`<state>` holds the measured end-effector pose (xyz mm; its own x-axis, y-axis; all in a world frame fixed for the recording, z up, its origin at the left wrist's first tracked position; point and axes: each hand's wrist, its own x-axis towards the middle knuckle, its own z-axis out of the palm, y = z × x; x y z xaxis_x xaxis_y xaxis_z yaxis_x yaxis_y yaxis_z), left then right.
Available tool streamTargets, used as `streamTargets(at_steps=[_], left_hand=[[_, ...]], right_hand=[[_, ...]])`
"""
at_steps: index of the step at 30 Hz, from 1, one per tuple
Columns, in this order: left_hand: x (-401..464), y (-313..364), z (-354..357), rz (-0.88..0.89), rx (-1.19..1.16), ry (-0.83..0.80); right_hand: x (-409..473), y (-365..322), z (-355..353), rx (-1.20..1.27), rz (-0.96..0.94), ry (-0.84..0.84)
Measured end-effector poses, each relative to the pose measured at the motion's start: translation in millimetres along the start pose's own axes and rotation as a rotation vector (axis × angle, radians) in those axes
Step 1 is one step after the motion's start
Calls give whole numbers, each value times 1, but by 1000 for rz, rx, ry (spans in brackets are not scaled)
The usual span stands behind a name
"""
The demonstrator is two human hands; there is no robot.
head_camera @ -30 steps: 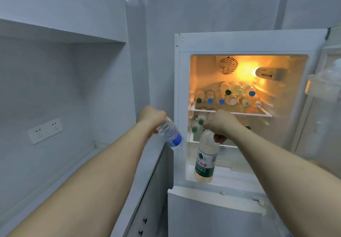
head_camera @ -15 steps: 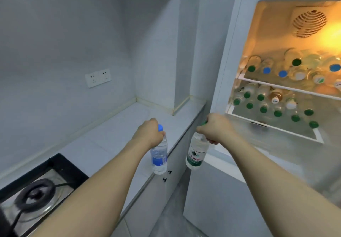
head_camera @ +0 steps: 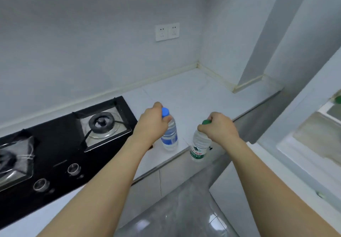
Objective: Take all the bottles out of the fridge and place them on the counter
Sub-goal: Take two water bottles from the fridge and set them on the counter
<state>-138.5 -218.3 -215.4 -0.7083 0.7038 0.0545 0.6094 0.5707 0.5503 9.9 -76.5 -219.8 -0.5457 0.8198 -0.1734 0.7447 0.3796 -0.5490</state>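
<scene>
Bottles hang upright below both grips: left hand (head_camera: pixel 151 124) holds the blue-cap bottle (head_camera: pixel 169 135) over the counter (head_camera: pixel 203 96); right hand (head_camera: pixel 219 127) holds the green-cap bottle (head_camera: pixel 199 148) past its edge, counter at 11 o'clock.

Both bottles (head_camera: pixel 169 135) now above counter (head_camera: pixel 193 92).

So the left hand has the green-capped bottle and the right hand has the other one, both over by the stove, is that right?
Not quite. In the head view the left hand holds the blue-capped bottle; the green-capped bottle is in the right hand. Both are near the stove.
</scene>
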Motion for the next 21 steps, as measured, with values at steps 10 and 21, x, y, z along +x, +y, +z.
streamTargets(at_steps=[10,21], left_hand=[[-49,-98,-75,-232,22,131],[-162,-231,-182,-444,53,289]], right_hand=[[-11,-108,86,27,-267,-189],[-112,-256,180,-31,-555,-293]])
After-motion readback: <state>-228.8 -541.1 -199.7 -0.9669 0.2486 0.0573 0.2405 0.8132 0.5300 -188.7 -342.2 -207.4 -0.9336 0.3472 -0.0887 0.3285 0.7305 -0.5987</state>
